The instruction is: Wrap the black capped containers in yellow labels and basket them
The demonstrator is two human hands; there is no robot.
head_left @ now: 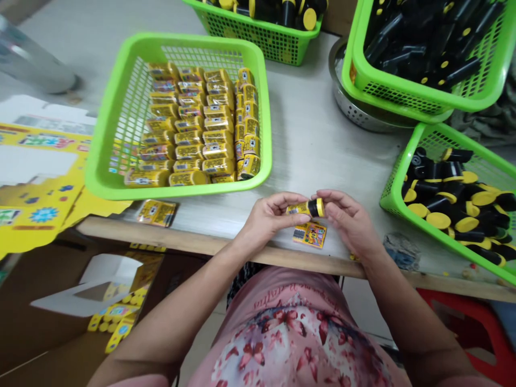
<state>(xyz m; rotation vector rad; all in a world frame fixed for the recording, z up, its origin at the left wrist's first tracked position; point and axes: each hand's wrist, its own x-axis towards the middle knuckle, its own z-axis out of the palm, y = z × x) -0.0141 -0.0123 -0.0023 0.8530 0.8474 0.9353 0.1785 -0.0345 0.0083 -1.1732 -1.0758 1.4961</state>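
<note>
My left hand [266, 217] grips a small black tube [314, 208] between thumb and fingers, just above the table's front edge. A yellow printed sleeve covers part of the tube, and a yellow end points right. Curled around that yellow end are the thumb and fingertips of my right hand [352, 217]. Below the tube, a small stack of yellow printed labels [309, 235] lies on the table. Ahead to the left, a green basket [179, 192] holds rows of yellow-wrapped tubes [189, 126].
At right, a green basket [391, 188] contains black tubes with yellow ends. Further green baskets [407, 97] [258, 37] stand behind, one over a metal colander [355, 110]. Another label stack [156, 213] and yellow printed card [60, 199] lie left. An open carton [48, 333] sits below.
</note>
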